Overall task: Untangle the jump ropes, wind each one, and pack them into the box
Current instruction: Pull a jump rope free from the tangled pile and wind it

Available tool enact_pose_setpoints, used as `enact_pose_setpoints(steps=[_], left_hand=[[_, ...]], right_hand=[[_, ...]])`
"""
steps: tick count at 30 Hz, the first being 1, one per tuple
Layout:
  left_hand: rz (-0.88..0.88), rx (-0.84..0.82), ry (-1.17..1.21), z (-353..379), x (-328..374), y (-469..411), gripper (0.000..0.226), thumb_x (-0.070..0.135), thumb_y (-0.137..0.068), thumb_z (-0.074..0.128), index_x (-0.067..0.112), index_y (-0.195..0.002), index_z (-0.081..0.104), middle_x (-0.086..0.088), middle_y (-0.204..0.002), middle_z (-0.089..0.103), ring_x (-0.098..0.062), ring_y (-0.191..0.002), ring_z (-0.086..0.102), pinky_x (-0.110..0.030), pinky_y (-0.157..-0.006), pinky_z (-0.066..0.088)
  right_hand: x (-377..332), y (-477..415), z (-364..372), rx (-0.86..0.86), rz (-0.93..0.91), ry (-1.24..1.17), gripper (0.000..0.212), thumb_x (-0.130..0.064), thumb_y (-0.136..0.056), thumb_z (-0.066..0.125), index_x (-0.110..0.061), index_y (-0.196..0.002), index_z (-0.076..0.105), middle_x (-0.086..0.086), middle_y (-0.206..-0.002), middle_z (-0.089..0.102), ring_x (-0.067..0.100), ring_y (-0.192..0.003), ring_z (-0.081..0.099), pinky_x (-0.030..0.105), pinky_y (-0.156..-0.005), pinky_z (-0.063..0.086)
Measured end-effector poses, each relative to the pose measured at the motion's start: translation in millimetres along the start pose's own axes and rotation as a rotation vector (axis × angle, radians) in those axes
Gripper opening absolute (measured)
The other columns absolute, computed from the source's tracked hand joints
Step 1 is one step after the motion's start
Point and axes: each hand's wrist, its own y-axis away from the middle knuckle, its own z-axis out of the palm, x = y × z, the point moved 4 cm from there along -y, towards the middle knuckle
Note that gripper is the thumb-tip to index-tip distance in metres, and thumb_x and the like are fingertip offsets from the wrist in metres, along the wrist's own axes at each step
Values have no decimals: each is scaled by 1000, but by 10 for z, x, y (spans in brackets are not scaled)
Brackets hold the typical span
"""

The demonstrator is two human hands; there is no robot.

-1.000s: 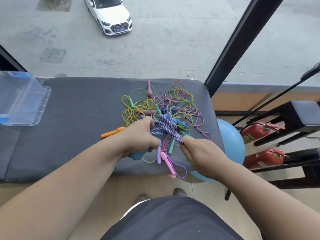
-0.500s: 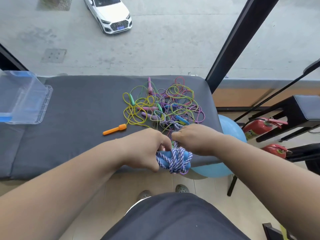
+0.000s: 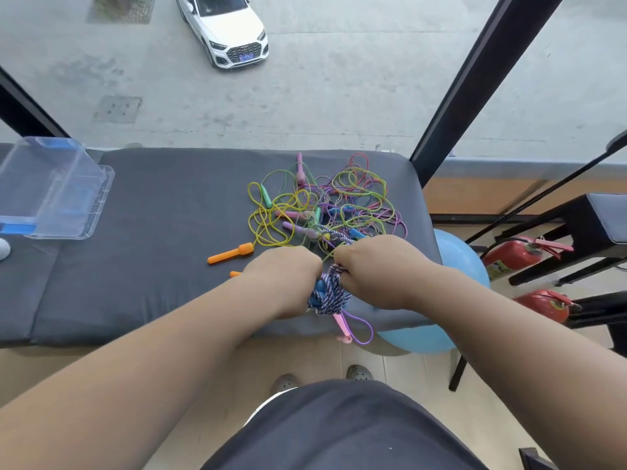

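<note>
Two hands meet almost knuckle to knuckle at the near edge of the grey cushion (image 3: 146,266), both closed on one braided jump rope (image 3: 328,296). The left hand (image 3: 284,279) curls round the wound bundle, and the right hand (image 3: 375,268) pinches the cord at its top; the fingertips themselves are hidden. The bundle's long axis runs from the grip back toward the person. A braided tail (image 3: 334,236) leads forward into the tangle of thin ropes (image 3: 325,201) just beyond the knuckles, so the winding looks unfinished. The clear box (image 3: 57,189) lies well off to the left of the grip and farther out, nearer the left hand. An orange handle (image 3: 230,254) lies between grip and box. Below the grip a pink handle (image 3: 340,325) hangs over the cushion edge, and a blue ball (image 3: 454,262) sits to the right.
</note>
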Motion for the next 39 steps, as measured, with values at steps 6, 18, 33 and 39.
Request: enact_pose_setpoints(steps=[6, 18, 33, 39], left_hand=[[151, 75, -194, -118, 146, 46, 20, 10, -84, 60, 21, -101, 60, -7, -92, 57, -33, -91, 63, -35, -62, 38], [-3, 165, 82, -127, -52, -216, 12, 18, -83, 64, 18, -80, 53, 3, -68, 43, -31, -76, 54, -33, -61, 39], [16, 258, 1323, -423, -390, -21, 17, -2, -65, 71, -5, -81, 67, -11, -73, 59, -16, -69, 49, -31, -66, 39], [291, 26, 1036, -495, -163, 89, 18, 0, -66, 69, -9, -74, 56, -12, -65, 43, -11, -62, 40, -25, -55, 32]], right_hand=[[241, -79, -128, 38, 178, -361, 26, -20, -97, 44, -13, -72, 40, 3, -71, 45, 30, -76, 46, 37, -62, 34], [14, 275, -31, -6, 193, -385, 34, -21, -103, 40, -16, -71, 48, 2, -71, 43, 29, -74, 45, 42, -69, 41], [363, 207, 656, 117, 247, -333, 26, -33, -106, 35, -17, -86, 37, 4, -76, 54, 34, -75, 48, 40, -69, 31], [420, -38, 184, -68, 123, -235, 12, -17, -102, 45, -16, -95, 55, 11, -109, 62, 33, -104, 59, 36, -78, 42]])
